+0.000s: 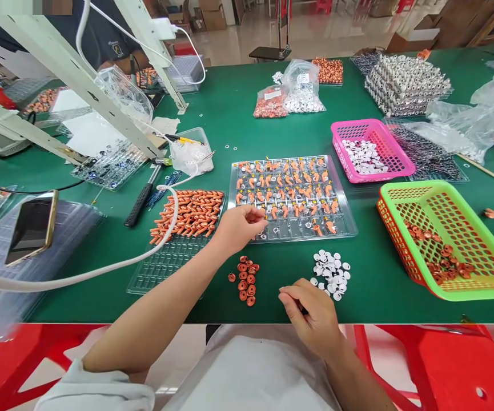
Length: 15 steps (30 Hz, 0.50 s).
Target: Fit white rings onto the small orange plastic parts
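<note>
1. Smartphone [32, 225] lies on a stack of clear plastic trays [69, 222], seemingly parked away from the hands
2. Black-handled hammer [139, 202] rests on the green tabletop [113, 257], apparently set aside
3. Orange elongated pieces [191, 211] heap at the far end of a pocket tray [156, 271], probably for easy reach
4. Left hand [240, 228] bends thumb and fingertips together over the near-left part of the compartment tray [346, 218]; I cannot tell what they pinch
5. Curved orange pieces [279, 181] sit in that tray's cells, likely to keep them apart
6. Orange ring-like discs [250, 279] lie loose between the hands, presumably for quick picking
7. Right hand [313, 317] is curled, thumb against fingers, beside loose white discs [336, 277]; its contents are hidden
8. Pink basket [401, 169] and green basket [486, 228] contain more discs, perhaps as reserves
</note>
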Each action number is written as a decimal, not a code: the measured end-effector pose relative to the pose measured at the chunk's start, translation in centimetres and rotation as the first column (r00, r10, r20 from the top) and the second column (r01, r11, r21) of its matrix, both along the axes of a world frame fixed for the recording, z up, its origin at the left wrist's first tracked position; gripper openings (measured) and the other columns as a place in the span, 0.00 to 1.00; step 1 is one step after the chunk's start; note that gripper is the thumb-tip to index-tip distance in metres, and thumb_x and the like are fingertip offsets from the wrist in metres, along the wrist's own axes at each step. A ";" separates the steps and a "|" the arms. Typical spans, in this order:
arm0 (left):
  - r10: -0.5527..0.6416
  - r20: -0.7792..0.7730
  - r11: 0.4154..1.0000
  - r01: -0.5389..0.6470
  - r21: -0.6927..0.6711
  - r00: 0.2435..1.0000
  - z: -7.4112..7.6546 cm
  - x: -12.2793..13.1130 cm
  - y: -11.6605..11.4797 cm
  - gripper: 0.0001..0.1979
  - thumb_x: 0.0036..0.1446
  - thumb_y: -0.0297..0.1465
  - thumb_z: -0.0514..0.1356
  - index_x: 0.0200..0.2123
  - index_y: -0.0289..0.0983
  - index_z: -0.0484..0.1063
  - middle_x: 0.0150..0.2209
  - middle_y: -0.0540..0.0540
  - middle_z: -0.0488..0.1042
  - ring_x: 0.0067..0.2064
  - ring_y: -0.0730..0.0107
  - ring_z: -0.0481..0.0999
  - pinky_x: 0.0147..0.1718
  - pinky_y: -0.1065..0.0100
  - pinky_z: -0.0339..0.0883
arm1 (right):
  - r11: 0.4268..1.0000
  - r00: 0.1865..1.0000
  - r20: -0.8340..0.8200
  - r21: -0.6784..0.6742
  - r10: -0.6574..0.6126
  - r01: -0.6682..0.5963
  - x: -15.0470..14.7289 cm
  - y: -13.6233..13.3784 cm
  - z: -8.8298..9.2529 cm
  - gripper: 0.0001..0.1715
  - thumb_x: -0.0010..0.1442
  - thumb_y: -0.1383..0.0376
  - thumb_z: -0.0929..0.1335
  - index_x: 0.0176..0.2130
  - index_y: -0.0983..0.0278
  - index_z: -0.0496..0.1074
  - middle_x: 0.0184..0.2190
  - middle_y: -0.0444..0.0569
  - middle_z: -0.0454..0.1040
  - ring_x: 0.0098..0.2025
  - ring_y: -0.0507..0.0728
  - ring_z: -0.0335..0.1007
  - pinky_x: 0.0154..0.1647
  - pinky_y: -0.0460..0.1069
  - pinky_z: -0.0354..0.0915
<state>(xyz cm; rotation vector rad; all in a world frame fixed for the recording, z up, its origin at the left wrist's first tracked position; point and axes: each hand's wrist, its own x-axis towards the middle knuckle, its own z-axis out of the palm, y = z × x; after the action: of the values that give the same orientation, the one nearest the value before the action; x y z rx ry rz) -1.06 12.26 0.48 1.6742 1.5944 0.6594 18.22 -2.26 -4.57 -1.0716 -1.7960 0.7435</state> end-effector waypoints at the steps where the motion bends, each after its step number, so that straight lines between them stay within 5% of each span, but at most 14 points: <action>1: 0.018 0.042 1.000 -0.017 -0.010 0.999 0.2 -0.1 0.0 0.13 0.51 0.37 0.65 0.36 0.34 0.76 0.30 0.44 0.81 0.30 0.64 0.79 0.27 0.68 0.72 | 1.000 1.000 -0.002 -0.003 0.002 -0.002 0.0 0.0 0.0 0.08 0.64 0.73 0.66 0.42 0.64 0.73 0.25 0.45 0.70 0.26 0.52 0.63 0.25 0.47 0.59; 9: 0.137 0.383 0.990 -0.114 -0.081 0.914 -0.1 -0.4 -0.4 0.16 0.45 0.39 0.71 0.33 0.35 0.78 0.33 0.43 0.81 0.34 0.64 0.79 0.31 0.69 0.72 | 1.000 0.999 -0.034 -0.016 0.001 -0.002 -0.1 -0.1 0.3 0.10 0.64 0.73 0.66 0.43 0.64 0.76 0.27 0.47 0.73 0.27 0.52 0.66 0.26 0.47 0.63; 15: 0.152 0.409 0.988 -0.140 -0.060 0.900 -0.9 -0.4 -0.9 0.15 0.46 0.39 0.71 0.32 0.35 0.77 0.36 0.44 0.81 0.36 0.65 0.79 0.35 0.68 0.72 | 1.000 1.000 -0.029 -0.027 -0.012 0.011 -0.3 0.1 0.7 0.11 0.65 0.72 0.66 0.44 0.62 0.76 0.26 0.46 0.72 0.27 0.52 0.67 0.26 0.47 0.64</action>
<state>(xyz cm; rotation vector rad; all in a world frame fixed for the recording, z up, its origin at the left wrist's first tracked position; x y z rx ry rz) -1.49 11.40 -0.43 1.2916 1.4184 0.9905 17.89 -2.18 -3.89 -1.0819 -1.7584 0.7744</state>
